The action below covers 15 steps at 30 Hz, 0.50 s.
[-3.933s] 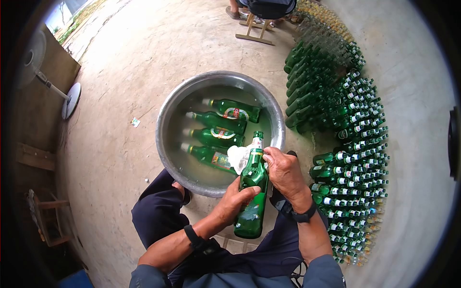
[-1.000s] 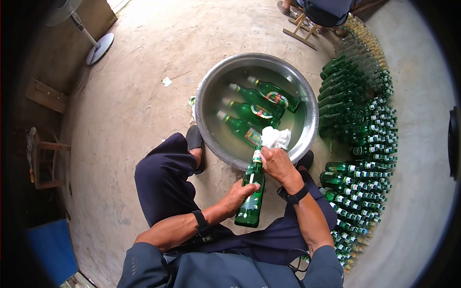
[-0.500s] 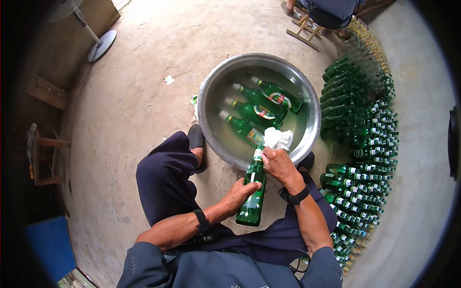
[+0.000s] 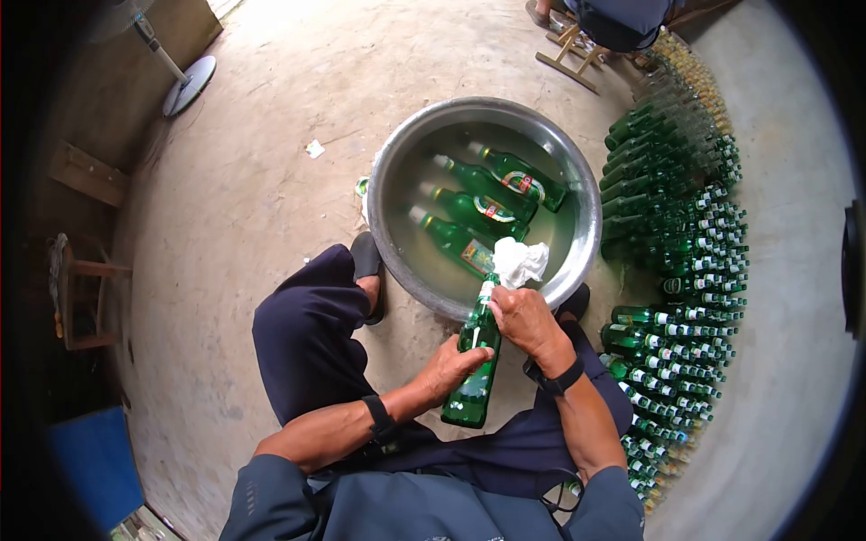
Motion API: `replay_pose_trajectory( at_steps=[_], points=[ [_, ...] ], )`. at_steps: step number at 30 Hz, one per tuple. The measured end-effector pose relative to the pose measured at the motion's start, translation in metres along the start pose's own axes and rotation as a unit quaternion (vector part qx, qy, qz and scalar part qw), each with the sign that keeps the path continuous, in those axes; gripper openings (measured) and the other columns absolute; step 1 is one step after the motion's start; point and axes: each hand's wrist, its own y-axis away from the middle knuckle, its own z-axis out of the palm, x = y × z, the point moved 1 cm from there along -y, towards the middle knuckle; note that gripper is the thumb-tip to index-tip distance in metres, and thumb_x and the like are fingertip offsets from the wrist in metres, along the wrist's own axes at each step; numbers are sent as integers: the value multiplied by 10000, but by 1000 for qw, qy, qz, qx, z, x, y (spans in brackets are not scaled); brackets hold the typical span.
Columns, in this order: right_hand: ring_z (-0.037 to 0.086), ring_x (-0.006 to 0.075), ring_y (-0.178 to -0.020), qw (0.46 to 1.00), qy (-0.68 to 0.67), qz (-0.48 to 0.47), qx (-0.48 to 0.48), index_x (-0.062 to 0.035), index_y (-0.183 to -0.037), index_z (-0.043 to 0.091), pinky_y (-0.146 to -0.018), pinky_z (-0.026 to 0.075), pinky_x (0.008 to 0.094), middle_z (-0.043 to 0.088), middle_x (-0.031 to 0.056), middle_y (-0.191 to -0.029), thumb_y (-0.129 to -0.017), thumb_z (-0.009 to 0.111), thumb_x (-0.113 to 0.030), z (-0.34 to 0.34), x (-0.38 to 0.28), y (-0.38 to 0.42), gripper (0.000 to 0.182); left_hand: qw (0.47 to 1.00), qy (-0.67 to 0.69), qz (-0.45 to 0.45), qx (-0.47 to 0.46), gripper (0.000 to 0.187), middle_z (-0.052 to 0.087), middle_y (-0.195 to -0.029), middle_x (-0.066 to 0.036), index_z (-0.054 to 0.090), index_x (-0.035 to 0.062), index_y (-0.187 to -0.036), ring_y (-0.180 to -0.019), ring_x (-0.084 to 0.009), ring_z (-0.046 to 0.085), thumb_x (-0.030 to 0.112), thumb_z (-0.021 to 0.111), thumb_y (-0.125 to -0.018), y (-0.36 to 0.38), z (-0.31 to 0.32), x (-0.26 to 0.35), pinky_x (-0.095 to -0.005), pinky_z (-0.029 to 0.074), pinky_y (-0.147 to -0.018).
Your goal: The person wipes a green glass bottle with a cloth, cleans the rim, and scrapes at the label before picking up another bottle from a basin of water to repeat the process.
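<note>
My left hand (image 4: pixel 448 370) is wrapped round the body of a green glass bottle (image 4: pixel 471 397), which is tilted with its neck pointing up toward the metal basin (image 4: pixel 382 194). At the bottle's neck, by a pale neck label (image 4: pixel 487 290), my right hand (image 4: pixel 528 320) is closed, thumb against the glass. A crumpled white cloth (image 4: pixel 520 262) bulges out beyond its fingers, over the basin's near edge; the fingers' exact hold on it is partly hidden. Several labelled green bottles (image 4: pixel 492 212) lie in cloudy water inside the basin.
Many green bottles (image 4: pixel 677 316) are stacked along the right wall. Another person (image 4: pixel 622 20) sits at the top right near a wooden stand (image 4: pixel 568 63). A standing fan (image 4: pixel 189 86) and a wooden chair (image 4: pixel 90 270) are on the left. A paper scrap (image 4: pixel 314 149) lies on the floor.
My right hand has slid slightly down the bottle's neck, toward me. My left hand keeps its hold on the bottle, and the basin's bottles lie as before.
</note>
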Motion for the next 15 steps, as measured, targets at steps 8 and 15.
replay_pose_trajectory(
  at_steps=[8, 15],
  points=[
    [668, 429, -656, 999, 41, -2, 19, -13, -817, 568, -582, 529, 509, 623, 234, -646, -900, 630, -99, 1, 3, -7, 135, 997, -36, 7, 66, 556, 585, -850, -64, 520, -17, -1066, -747, -154, 586, 440, 741, -839, -3, 2, -9, -326, 516, -689],
    [672, 427, -668, 999, 38, -21, -9, -16, -819, 572, -590, 533, 507, 627, 229, -651, -903, 631, -103, -3, -5, -5, 135, 993, -81, -1, 87, 570, 610, -877, -109, 517, -35, -1073, -787, -182, 627, 428, 751, -836, -1, 3, -10, -342, 536, -703]
  ],
)
